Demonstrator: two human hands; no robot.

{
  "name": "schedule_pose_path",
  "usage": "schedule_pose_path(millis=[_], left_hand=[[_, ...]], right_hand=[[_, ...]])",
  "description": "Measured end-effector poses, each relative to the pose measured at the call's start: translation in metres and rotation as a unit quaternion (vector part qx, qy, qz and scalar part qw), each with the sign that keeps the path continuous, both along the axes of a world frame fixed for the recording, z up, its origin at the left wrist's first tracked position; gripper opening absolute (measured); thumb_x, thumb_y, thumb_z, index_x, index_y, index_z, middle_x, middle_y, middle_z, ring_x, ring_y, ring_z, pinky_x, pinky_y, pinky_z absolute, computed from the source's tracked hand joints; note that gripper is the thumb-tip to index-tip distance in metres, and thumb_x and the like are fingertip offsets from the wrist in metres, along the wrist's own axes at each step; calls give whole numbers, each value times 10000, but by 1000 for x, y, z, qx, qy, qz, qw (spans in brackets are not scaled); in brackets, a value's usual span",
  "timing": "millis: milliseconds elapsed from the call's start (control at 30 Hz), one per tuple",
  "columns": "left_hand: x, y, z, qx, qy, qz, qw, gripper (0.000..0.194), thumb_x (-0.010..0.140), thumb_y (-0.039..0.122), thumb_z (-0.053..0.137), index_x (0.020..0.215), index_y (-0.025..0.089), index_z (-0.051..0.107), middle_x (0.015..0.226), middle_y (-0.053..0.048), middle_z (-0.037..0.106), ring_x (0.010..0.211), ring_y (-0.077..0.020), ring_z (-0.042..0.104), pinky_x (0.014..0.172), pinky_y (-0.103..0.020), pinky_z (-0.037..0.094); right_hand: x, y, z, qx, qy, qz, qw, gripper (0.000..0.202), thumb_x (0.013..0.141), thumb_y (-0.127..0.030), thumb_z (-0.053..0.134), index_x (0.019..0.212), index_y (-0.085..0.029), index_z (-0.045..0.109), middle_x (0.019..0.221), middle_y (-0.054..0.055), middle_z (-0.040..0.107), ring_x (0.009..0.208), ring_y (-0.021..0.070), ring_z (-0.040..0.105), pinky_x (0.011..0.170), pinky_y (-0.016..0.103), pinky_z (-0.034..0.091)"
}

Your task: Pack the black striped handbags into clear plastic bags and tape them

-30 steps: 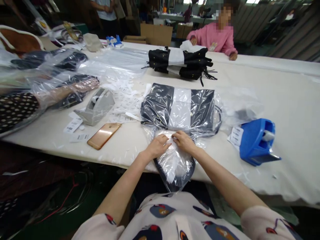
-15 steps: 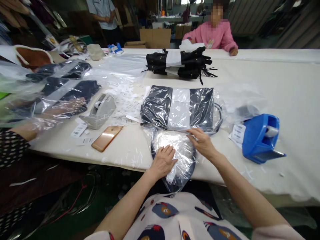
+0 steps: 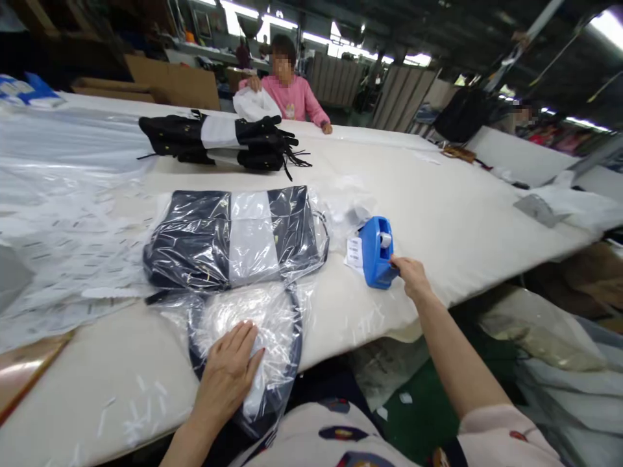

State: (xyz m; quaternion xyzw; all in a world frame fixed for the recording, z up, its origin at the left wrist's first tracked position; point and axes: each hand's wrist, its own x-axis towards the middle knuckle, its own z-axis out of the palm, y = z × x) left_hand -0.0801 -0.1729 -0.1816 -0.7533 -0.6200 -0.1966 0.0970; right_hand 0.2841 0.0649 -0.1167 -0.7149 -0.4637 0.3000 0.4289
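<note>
A dark bag with a white band (image 3: pixel 253 237) lies inside clear plastic in front of me. My left hand (image 3: pixel 230 366) rests flat, fingers spread, on the plastic over the bag's strap. Off to the right stands a blue tape dispenser (image 3: pixel 372 253), where my right hand (image 3: pixel 411 275) pinches at its near right end, fingers closed; whatever strip may be between the fingertips is too small to make out. A white printed label sheet (image 3: pixel 355 252) sits against the dispenser's left side.
Black fringed bags (image 3: pixel 221 139) with white bands lie further back. A person in pink (image 3: pixel 292 97) is across the table (image 3: pixel 413 194), a hand on white plastic. Paper labels (image 3: pixel 73 259) and part of a phone (image 3: pixel 32 373) are at the left. Cardboard boxes stand behind.
The view has turned to the right. My right hand has left the plastic edge and moved right to the blue dispenser. My left hand remains on the plastic.
</note>
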Motion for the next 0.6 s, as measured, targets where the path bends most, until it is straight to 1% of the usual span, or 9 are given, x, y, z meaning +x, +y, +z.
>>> schedule_pose_path(millis=[133,200,233,300,367,400,467,533,600], left_hand=[[1,-2,1,-5,12,7,1000,350,874,322,474,1176,157,534,1224,-103,582,1157,-247,506,909,-366,391],[1,-3,1,-6,14,10,1000,353,875,327,470,1177,157,535,1224,-102,583,1154,-248,511,901,-368,397],[1,-3,0,-6,14,11,1000,356,875,331,468,1177,155,537,1225,-103,583,1153,-250,512,897,-370,400],[1,-3,-1,-7,12,8,1000,363,874,337,467,1178,153,540,1231,-104,579,1155,-253,511,891,-373,407],[0,-3,-3,-10,8,9,1000,367,872,341,468,1182,157,542,1236,-103,577,1157,-255,511,886,-375,413],[-1,-2,-4,-11,6,10,1000,368,872,342,469,1184,161,541,1237,-102,576,1159,-256,510,884,-377,416],[-1,-3,-3,-14,2,15,1000,363,872,341,470,1184,170,543,1235,-100,578,1162,-255,509,886,-378,419],[1,-5,-1,-25,-3,17,1000,352,876,332,468,1178,170,546,1234,-98,579,1169,-247,504,902,-377,417],[4,-6,4,-43,-11,20,999,341,880,317,463,1172,163,548,1234,-99,578,1177,-237,498,922,-372,416]], right_hand=[[-4,1,4,6,61,-17,998,207,536,-355,683,521,-163,605,542,14,598,573,156,541,518,265,389],[-3,-6,7,27,81,-27,996,239,538,-383,690,549,-159,606,606,19,617,614,159,555,546,275,406],[-2,-12,7,52,86,-33,994,253,552,-400,688,575,-159,614,673,24,634,669,162,569,582,278,422],[0,-31,4,129,92,-41,987,259,583,-411,693,631,-162,640,832,29,648,811,161,579,673,270,441],[1,-53,-4,174,125,-49,976,251,591,-398,718,673,-168,660,879,22,643,858,149,575,699,252,444],[1,-63,-10,169,157,-51,972,258,582,-392,736,687,-167,665,850,20,645,831,144,581,677,246,447],[2,-76,-24,115,232,-54,964,300,555,-397,761,711,-161,659,752,14,644,727,131,590,601,232,449],[2,-78,-39,79,279,-51,956,344,525,-404,776,718,-152,643,666,4,633,627,116,577,538,219,440],[2,-74,-52,86,284,-55,953,357,498,-392,787,705,-151,624,597,-17,605,537,93,532,483,201,412]])
